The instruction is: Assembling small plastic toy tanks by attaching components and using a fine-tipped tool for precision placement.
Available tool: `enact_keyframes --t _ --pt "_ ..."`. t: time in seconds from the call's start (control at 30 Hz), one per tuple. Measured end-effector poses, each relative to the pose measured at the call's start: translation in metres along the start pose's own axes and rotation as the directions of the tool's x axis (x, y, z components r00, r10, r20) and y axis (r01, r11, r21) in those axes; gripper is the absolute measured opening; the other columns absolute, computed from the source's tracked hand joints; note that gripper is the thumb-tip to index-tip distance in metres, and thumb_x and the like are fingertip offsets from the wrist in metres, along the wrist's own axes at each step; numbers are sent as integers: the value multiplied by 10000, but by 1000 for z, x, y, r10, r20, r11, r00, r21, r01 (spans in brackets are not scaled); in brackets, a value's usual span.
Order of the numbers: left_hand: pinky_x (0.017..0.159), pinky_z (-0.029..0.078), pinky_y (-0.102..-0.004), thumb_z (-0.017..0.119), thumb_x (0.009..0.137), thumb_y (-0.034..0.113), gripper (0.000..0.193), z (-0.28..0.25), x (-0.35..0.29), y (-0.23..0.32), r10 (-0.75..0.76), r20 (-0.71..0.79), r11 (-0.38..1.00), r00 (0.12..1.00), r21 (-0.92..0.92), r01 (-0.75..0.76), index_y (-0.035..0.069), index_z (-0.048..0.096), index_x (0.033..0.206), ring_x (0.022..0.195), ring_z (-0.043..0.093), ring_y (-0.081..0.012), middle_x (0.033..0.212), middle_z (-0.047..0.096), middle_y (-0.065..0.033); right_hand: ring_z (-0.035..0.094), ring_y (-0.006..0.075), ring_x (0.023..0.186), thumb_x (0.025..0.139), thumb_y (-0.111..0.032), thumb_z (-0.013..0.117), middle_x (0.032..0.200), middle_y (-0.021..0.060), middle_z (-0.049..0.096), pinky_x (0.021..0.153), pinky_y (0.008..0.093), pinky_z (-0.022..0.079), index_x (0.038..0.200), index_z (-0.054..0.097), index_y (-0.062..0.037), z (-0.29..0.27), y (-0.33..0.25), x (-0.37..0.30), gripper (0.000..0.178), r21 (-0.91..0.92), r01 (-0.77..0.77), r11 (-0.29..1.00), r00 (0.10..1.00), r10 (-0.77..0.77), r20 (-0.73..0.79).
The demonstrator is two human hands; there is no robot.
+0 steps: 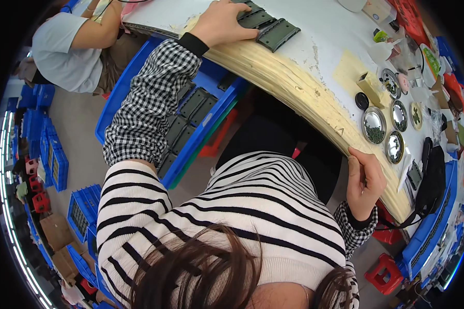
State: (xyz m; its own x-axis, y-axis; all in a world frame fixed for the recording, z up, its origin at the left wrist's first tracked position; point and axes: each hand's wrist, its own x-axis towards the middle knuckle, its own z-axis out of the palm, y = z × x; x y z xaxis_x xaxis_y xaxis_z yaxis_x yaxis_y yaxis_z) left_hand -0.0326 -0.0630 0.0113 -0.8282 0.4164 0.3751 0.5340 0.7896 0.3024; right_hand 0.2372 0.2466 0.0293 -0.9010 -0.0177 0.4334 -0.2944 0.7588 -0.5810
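My left hand (222, 23) reaches over the table's edge at the top, thumb and fingers closed around the near end of a dark green rectangular plastic panel (253, 18). Another dark green panel (278, 35) lies to its right, part of a short row. My fingers hide some of the row. Beside the table's front edge on the right, my right hand (365, 180) is curled, thumb against the index finger. Whether anything small is pinched there I cannot make out. Below my left forearm, a blue crate (125, 98) holds several similar panels (198, 106).
Round metal dishes (374, 119) with small dark parts stand on the table's right side, near a yellowish block (375, 88) and a black round lid (362, 100). A black bag (432, 172) lies at the right edge. Another person (67, 49) sits at the upper left. Red stools (384, 274) stand below.
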Motion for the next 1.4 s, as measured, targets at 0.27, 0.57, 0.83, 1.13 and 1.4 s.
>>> enact_keyframes --t 0.27,0.57,0.83,1.13,1.4 --pt "790 533 -371 787 629 342 572 -23 -2 4 -73 -99 989 992 -136 60 -42 673 1037 821 676 -318 912 693 -213 388 83 498 829 30 685 722 50 597 453 229 290 959 689 9 -1 -10 -7 131 22 -2 1000 1000 2 -3" --pt "935 463 -359 812 689 194 505 -84 -170 -31 -364 -342 931 866 -153 331 -3 656 1127 1080 598 -278 1163 617 -188 398 95 506 822 26 691 695 50 575 462 234 298 960 688 8 2 -10 2 139 22 11 1000 999 -12 47" --pt "980 435 -430 778 672 389 591 25 -187 -72 -418 -80 895 905 135 425 70 662 1156 1180 466 -363 1245 533 -226 427 140 499 796 30 703 665 71 560 469 257 331 951 686 2 18 -35 26 158 66 122 990 983 -130 128" --pt "993 397 -521 729 739 403 635 112 -140 -95 -243 42 967 969 91 239 77 570 1260 1176 407 -464 1298 470 -251 479 182 519 780 38 704 659 84 550 489 276 369 931 688 -2 17 -38 18 157 6 35 999 988 -36 152" --pt "778 455 -410 568 927 224 224 51 -154 -51 -324 -440 943 837 -224 247 21 619 1006 895 587 -319 960 627 -136 539 209 554 782 33 702 682 101 585 518 279 414 926 685 -6 24 -31 24 151 42 21 999 985 -28 168"
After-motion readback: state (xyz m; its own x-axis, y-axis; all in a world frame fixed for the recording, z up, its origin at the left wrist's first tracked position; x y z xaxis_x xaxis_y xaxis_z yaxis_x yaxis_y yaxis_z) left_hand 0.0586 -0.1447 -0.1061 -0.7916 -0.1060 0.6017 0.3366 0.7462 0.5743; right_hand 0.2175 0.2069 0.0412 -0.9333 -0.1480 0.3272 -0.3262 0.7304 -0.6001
